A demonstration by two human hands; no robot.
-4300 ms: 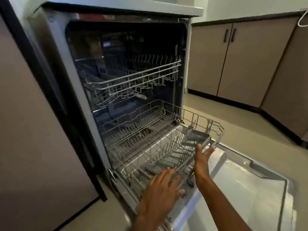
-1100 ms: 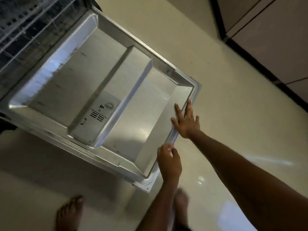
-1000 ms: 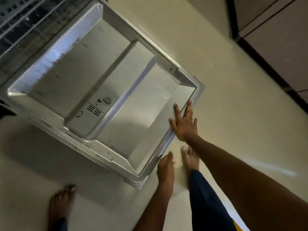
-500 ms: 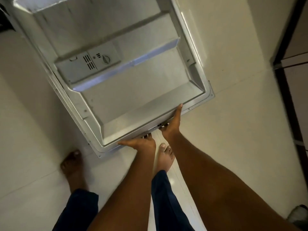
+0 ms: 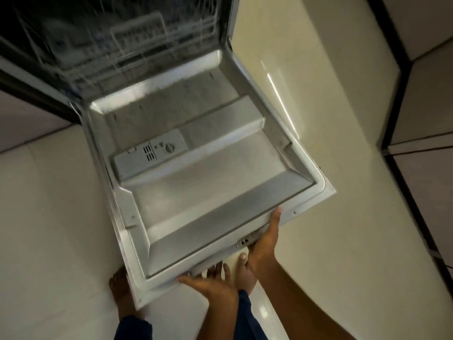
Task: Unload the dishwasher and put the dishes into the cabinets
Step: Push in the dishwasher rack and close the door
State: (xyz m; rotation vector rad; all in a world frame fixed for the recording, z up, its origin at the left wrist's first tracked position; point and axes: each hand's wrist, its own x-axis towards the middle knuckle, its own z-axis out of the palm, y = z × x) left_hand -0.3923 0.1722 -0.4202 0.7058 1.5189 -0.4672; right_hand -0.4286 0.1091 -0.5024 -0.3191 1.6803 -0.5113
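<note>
The dishwasher door (image 5: 208, 182) is half raised, its steel inner face towards me, with the grey detergent box (image 5: 149, 155) on it. Both hands are at its front edge. My left hand (image 5: 212, 284) lies palm up under the rim, fingers straight and spread beneath it. My right hand (image 5: 266, 239) holds the rim further right, thumb up along the edge and fingers hidden below. Inside the tub the wire racks (image 5: 127, 42) are pushed in and blurred; I see no dishes in them.
Pale tiled floor (image 5: 331, 168) surrounds the door. Brown cabinet fronts (image 5: 426, 182) with a dark plinth run along the right. A brown panel (image 5: 22, 119) flanks the dishwasher on the left. My bare feet (image 5: 122, 290) stand just below the door's edge.
The lower rack has been pushed in. Both hands moved from the door's side to its front edge and got under it, and the door has swung upward from flat.
</note>
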